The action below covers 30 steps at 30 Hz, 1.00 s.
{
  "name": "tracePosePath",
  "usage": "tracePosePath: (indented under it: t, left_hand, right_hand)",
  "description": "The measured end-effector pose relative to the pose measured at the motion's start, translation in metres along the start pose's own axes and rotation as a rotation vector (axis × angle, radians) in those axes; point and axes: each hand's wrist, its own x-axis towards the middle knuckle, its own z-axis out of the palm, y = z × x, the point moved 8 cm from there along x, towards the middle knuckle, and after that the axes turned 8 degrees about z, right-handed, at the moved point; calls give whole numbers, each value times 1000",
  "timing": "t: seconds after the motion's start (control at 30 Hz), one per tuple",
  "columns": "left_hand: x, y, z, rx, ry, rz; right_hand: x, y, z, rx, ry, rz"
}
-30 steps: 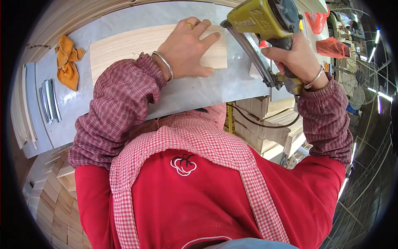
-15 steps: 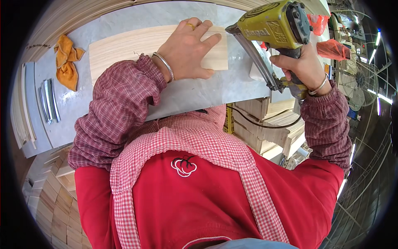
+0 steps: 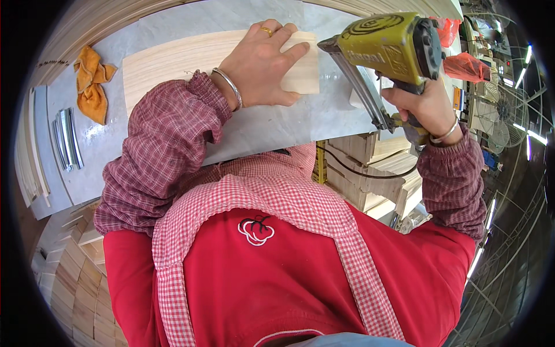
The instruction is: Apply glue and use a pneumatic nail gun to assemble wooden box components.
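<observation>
A pale wooden board [image 3: 173, 61] lies flat on the grey metal worktable [image 3: 260, 127]. My left hand [image 3: 260, 63] rests on the board near its right end, fingers apart, thumb toward the near edge. In my right hand [image 3: 425, 107] is a yellow-green nail gun [image 3: 384, 49], gripped by its handle. Its nose points left and sits just off the board's right end, apart from my left fingers. The long metal magazine slants down toward the near edge of the table. A dark hose hangs below the gun.
An orange cloth [image 3: 92, 87] and a bundle of metal nail strips [image 3: 68, 139] lie on the table's left. Long wood strips line the far edge. Wooden pieces [image 3: 370, 173] are stacked below at right; more blocks [image 3: 87, 289] stand lower left. Red plastic bags [image 3: 465, 68] lie at the right.
The nail gun in my right hand has shifted slightly right and toward me. My left hand and the board have moved only a little in the picture.
</observation>
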Motion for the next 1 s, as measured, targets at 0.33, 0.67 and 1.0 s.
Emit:
tracePosePath:
  t: [0.33,0.67,1.0]
  left_hand:
    - [0,1,0,2,-3,3]
    - [3,0,-4,-18,6,9]
    - [9,-1,-2,-92,-65,56]
  right_hand:
    - [-7,24,8,60,-60,-17]
    - [-30,24,12,69,11,-200]
    - [-51,51,34,264,-62,197]
